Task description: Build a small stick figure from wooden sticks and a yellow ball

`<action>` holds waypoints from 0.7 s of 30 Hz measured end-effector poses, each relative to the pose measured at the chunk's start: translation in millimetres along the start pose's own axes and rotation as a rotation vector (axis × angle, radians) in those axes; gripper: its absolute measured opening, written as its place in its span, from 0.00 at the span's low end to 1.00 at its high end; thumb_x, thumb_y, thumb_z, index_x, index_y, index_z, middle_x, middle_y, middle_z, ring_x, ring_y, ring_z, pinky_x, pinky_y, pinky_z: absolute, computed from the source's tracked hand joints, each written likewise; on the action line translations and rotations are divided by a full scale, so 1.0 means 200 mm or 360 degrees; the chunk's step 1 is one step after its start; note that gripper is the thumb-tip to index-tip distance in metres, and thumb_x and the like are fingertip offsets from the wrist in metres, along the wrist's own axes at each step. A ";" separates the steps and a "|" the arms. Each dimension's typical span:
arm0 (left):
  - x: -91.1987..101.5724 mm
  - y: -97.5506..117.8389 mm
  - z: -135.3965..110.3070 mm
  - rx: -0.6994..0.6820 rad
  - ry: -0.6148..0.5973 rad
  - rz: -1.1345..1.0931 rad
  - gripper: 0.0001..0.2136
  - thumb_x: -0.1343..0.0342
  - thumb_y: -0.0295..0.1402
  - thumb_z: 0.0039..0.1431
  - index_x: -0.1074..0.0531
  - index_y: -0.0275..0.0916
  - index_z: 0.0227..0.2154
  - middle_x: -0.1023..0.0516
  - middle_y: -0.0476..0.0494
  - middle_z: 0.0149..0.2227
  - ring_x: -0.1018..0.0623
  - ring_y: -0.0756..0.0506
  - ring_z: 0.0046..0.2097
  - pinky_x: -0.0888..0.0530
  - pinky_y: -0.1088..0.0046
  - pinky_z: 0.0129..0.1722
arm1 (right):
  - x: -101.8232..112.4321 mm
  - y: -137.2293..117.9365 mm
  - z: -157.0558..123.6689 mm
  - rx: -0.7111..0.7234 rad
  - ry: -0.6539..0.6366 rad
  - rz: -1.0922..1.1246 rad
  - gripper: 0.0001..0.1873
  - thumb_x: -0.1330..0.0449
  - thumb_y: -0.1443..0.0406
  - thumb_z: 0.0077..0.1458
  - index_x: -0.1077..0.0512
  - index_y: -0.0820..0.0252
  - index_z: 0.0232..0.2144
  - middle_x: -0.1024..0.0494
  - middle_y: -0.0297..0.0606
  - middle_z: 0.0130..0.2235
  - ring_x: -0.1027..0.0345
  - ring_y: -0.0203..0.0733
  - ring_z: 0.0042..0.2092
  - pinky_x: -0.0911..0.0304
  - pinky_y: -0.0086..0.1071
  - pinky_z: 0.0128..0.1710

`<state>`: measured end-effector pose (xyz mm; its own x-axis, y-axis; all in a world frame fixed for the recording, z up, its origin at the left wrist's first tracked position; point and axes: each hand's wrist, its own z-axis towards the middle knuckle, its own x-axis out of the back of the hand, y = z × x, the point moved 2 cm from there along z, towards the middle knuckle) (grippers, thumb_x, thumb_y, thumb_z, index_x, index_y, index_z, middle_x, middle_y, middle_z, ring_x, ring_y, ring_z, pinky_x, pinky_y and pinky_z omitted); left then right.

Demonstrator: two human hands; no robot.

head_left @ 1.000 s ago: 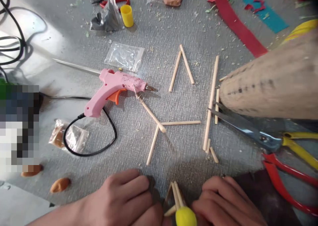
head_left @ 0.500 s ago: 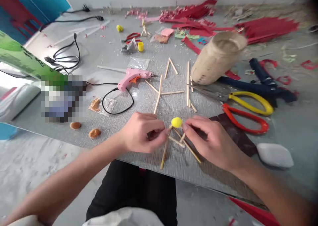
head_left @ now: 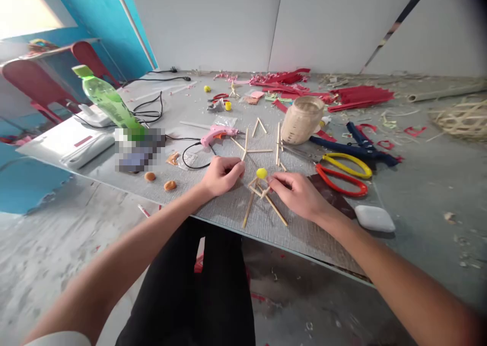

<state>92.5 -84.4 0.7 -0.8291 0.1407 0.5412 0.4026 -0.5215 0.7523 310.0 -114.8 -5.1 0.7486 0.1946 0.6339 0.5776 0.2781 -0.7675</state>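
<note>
A stick figure (head_left: 269, 200) made of thin wooden sticks, topped with a yellow ball (head_left: 262, 173), stands with splayed legs near the table's front edge. My right hand (head_left: 300, 194) pinches its right arm stick just beside the ball. My left hand (head_left: 224, 176) is closed, left of the figure and apart from it. Its fingertips are by the lower end of a second stick assembly (head_left: 246, 145) lying flat; whether they grip anything is hidden. Beyond my left hand lies a pink glue gun (head_left: 215, 134). Two orange-brown clay lumps (head_left: 170, 185) are to its left.
Scissors (head_left: 344, 173) with red and yellow handles, dark blue pliers (head_left: 365, 145) and a white case (head_left: 375, 218) lie at right. A beige cup (head_left: 302, 120) stands behind loose sticks (head_left: 278, 143). A green bottle (head_left: 108, 100) leans at left. Red paper strips (head_left: 359, 98) lie at the back.
My left hand has come away from the stick figure, to its left. My right hand still pinches the figure. The camera view has tipped up, showing more wall and room.
</note>
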 end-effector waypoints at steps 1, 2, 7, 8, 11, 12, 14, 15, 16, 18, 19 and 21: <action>0.00 0.00 0.00 0.0017 0.0034 0.0013 0.19 0.52 0.35 0.66 0.32 0.37 0.19 0.38 0.53 0.17 0.39 0.53 0.22 0.40 0.74 0.26 | 0.00 0.00 0.00 0.0009 0.0005 -0.0003 0.20 0.47 0.55 0.65 0.33 0.57 0.23 0.34 0.32 0.24 0.43 0.39 0.29 0.49 0.35 0.31; 0.00 -0.01 0.00 0.0028 0.0060 0.0031 0.19 0.53 0.35 0.66 0.32 0.37 0.19 0.37 0.53 0.17 0.38 0.53 0.22 0.40 0.74 0.26 | 0.00 0.01 0.00 0.0016 0.0010 -0.0007 0.20 0.47 0.55 0.65 0.33 0.57 0.23 0.35 0.32 0.24 0.43 0.39 0.29 0.49 0.35 0.31; -0.01 0.00 0.00 0.0048 0.0069 0.0136 0.19 0.55 0.37 0.66 0.36 0.38 0.18 0.37 0.52 0.18 0.37 0.52 0.23 0.40 0.73 0.27 | -0.01 0.01 0.01 0.0038 0.0020 -0.0049 0.21 0.48 0.55 0.64 0.38 0.56 0.21 0.38 0.30 0.23 0.45 0.38 0.29 0.51 0.35 0.31; -0.01 0.01 0.00 0.0043 0.0073 0.0151 0.19 0.55 0.36 0.66 0.37 0.38 0.18 0.37 0.52 0.18 0.38 0.52 0.23 0.40 0.73 0.27 | -0.01 0.01 0.01 0.0044 0.0024 -0.0052 0.21 0.48 0.55 0.64 0.39 0.56 0.21 0.38 0.30 0.23 0.45 0.38 0.28 0.51 0.35 0.31; -0.01 0.03 0.00 0.0020 0.0089 0.0234 0.19 0.56 0.34 0.66 0.39 0.39 0.18 0.39 0.52 0.18 0.38 0.52 0.23 0.39 0.72 0.27 | -0.01 0.01 0.00 0.0063 0.0031 -0.0040 0.21 0.48 0.55 0.64 0.39 0.56 0.21 0.37 0.30 0.23 0.44 0.38 0.29 0.50 0.35 0.31; -0.01 0.03 0.00 0.0011 0.0085 0.0270 0.19 0.56 0.33 0.67 0.40 0.39 0.18 0.39 0.52 0.18 0.38 0.51 0.23 0.39 0.72 0.27 | -0.01 0.01 0.00 0.0065 0.0031 -0.0034 0.21 0.48 0.55 0.64 0.38 0.56 0.21 0.36 0.31 0.23 0.43 0.39 0.29 0.50 0.35 0.31; -0.01 0.03 -0.01 -0.0005 0.0059 0.0352 0.19 0.57 0.32 0.68 0.41 0.39 0.18 0.39 0.51 0.18 0.38 0.51 0.23 0.37 0.72 0.27 | -0.01 0.00 0.00 0.0064 0.0037 -0.0029 0.21 0.49 0.55 0.64 0.37 0.56 0.21 0.34 0.31 0.23 0.42 0.39 0.29 0.49 0.34 0.31; -0.02 0.03 -0.01 -0.0011 0.0043 0.0392 0.19 0.57 0.32 0.68 0.41 0.40 0.18 0.40 0.51 0.18 0.37 0.51 0.23 0.37 0.72 0.27 | -0.01 0.00 0.00 0.0063 0.0037 -0.0030 0.20 0.49 0.55 0.64 0.36 0.56 0.21 0.33 0.31 0.23 0.41 0.40 0.29 0.48 0.34 0.31; -0.02 0.03 -0.02 -0.0015 0.0028 0.0428 0.19 0.58 0.31 0.68 0.41 0.40 0.18 0.40 0.51 0.18 0.37 0.51 0.23 0.36 0.72 0.27 | -0.01 0.00 0.00 0.0063 0.0035 -0.0034 0.20 0.49 0.55 0.64 0.36 0.56 0.21 0.33 0.32 0.23 0.40 0.40 0.29 0.48 0.34 0.31; -0.03 0.05 -0.04 -0.0014 0.0003 0.0511 0.20 0.58 0.32 0.69 0.40 0.40 0.18 0.39 0.50 0.18 0.36 0.50 0.23 0.36 0.72 0.27 | 0.00 -0.01 0.00 0.0058 0.0025 -0.0044 0.21 0.49 0.54 0.64 0.35 0.56 0.22 0.32 0.32 0.24 0.39 0.40 0.29 0.47 0.34 0.31; -0.02 0.06 -0.04 -0.0013 0.0006 0.0536 0.20 0.58 0.32 0.69 0.39 0.40 0.18 0.39 0.50 0.18 0.36 0.50 0.23 0.36 0.72 0.27 | 0.00 -0.01 0.00 0.0053 0.0020 -0.0046 0.22 0.49 0.53 0.64 0.34 0.56 0.22 0.31 0.32 0.24 0.38 0.40 0.29 0.46 0.34 0.32; 0.01 0.08 -0.02 0.0069 -0.0008 0.0751 0.20 0.56 0.35 0.69 0.34 0.39 0.20 0.35 0.48 0.19 0.33 0.49 0.23 0.35 0.71 0.28 | 0.00 0.00 0.00 0.0063 0.0018 -0.0043 0.22 0.48 0.52 0.65 0.33 0.57 0.22 0.30 0.32 0.24 0.38 0.41 0.29 0.45 0.34 0.32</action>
<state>95.7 -95.4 13.7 -0.5497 -0.0993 0.8294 0.7509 -0.4937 0.4386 309.2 -115.0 -4.6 0.7366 0.1759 0.6531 0.5845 0.3204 -0.7455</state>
